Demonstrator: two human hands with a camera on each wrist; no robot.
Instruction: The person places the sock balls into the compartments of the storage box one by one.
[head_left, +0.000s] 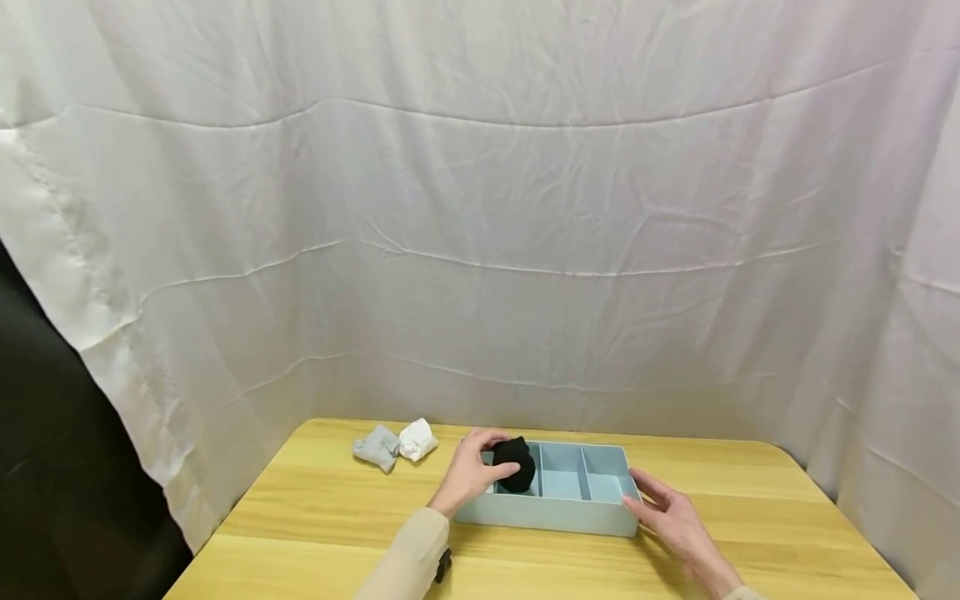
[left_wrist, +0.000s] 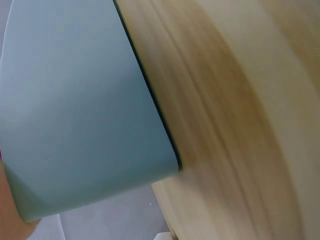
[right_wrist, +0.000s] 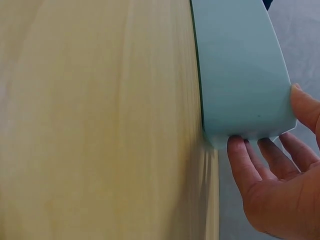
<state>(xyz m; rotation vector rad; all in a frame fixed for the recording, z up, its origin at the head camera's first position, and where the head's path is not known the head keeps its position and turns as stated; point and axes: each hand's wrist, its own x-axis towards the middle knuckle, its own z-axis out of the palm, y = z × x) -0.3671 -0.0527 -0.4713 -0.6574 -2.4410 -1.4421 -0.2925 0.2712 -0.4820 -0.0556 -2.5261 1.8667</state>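
Cloth point(head_left: 514, 467), black and bundled, was pinched between the thumb and fingers of your left hand point(head_left: 468, 475), at the left part of the pale blue tray point(head_left: 551, 513); its depth couldn't be told. Your right hand point(head_left: 670, 518), fingers spread, touched the tray's right end. Grey bundle point(head_left: 378, 448) and white bundle point(head_left: 417, 439) lay side by side, left of you on the table point(head_left: 750, 500).

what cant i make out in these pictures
Head view: left part inside the blue box, largely behind the left hand and black bundle.
Left wrist view: most of the left hand, cut off by the left edge.
Right wrist view: the box's inside, behind its outer wall.
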